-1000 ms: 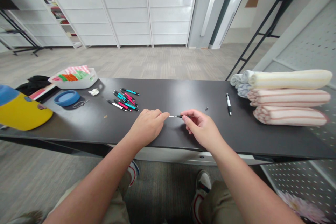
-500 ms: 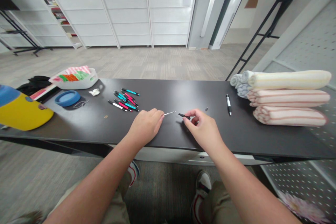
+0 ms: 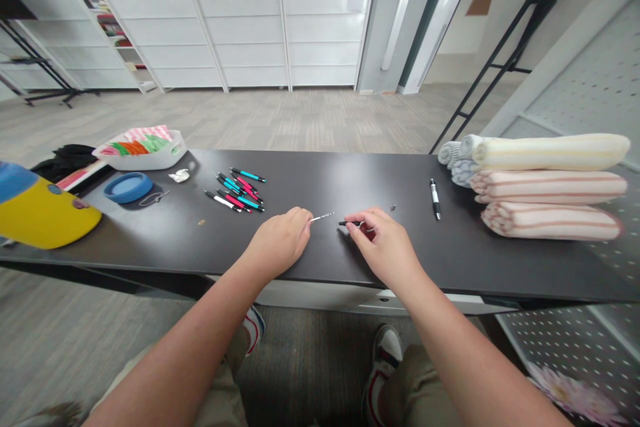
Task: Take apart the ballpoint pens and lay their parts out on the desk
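My left hand (image 3: 280, 242) rests on the black table (image 3: 320, 180) in a loose fist, pinching a thin white pen refill (image 3: 321, 216) whose tip points right. My right hand (image 3: 385, 245) is closed on a small black pen part (image 3: 346, 223), held low against the table a little to the right of the refill's tip. The two pieces are apart. A pile of several teal, pink and black pens (image 3: 239, 191) lies to the left, beyond my left hand. A whole black pen (image 3: 435, 198) lies to the right. A tiny dark piece (image 3: 393, 207) sits near my right hand.
Rolled towels (image 3: 550, 185) are stacked at the table's right end. At the left stand a white basket of coloured items (image 3: 143, 147), a blue ring (image 3: 128, 187), a small white object (image 3: 179, 175) and a yellow-and-blue thing (image 3: 35, 210). Shelving runs along the far wall.
The refill and the black part, joined a second ago, have come apart. My right hand has since dropped slightly, bringing the black part down to the table.
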### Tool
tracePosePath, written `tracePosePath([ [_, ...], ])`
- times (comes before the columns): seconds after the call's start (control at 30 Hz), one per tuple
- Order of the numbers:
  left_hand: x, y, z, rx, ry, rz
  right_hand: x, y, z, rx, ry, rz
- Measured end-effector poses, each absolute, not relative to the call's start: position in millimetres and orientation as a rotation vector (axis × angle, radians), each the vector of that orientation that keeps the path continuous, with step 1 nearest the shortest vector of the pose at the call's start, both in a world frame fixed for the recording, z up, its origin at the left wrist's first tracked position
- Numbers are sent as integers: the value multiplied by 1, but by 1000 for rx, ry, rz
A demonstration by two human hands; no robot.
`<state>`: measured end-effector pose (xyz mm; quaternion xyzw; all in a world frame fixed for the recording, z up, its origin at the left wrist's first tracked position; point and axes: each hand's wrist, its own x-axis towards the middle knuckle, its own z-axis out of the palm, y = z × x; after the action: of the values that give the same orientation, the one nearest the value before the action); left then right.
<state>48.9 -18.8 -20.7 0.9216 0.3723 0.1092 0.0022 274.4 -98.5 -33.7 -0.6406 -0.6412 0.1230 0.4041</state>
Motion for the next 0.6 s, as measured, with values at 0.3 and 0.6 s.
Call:
tracePosePath([
  [0.3, 50, -14, -24, 2865, 1235, 310, 275, -98, -36, -1655, -1581, 302],
  [0.6, 51, -14, -24, 2883, 1221, 287, 270, -98, -36, -1529, -1779, 20],
])
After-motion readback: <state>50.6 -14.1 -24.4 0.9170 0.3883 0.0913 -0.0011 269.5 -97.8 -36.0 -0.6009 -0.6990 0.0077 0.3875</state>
